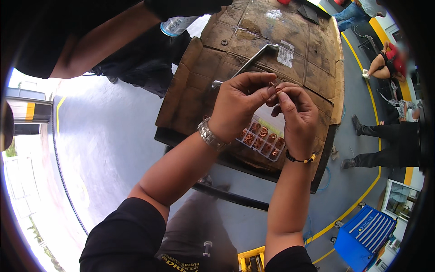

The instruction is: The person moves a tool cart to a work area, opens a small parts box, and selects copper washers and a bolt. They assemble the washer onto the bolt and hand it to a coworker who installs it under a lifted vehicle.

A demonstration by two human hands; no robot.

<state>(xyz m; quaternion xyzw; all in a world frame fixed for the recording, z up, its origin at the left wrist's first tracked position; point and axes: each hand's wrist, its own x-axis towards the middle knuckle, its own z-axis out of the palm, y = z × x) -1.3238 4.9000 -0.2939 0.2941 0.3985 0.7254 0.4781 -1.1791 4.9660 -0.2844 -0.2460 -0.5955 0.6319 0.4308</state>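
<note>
My left hand [240, 106] and my right hand [297, 120] meet fingertip to fingertip above a cardboard-covered work surface [312, 45]. Both are closed in a pinch. Between the fingertips of my right hand shows a small copper washer [278, 90]. My left thumb and forefinger press together right beside it, on a small piece mostly hidden by the fingers. Under the hands lies a clear compartment box [273, 158] with its lid up. Copper washers [263, 132] of several sizes fill its compartments, and my right hand covers part of the box.
Beyond my left hand lies a long metal wrench [253, 60]. A dark ring [224, 42] and a white label [285, 53] are on the cardboard. Another person's arm [108, 41] reaches in at upper left, near a spray can [177, 26]. A blue tool cabinet [364, 235] stands at lower right.
</note>
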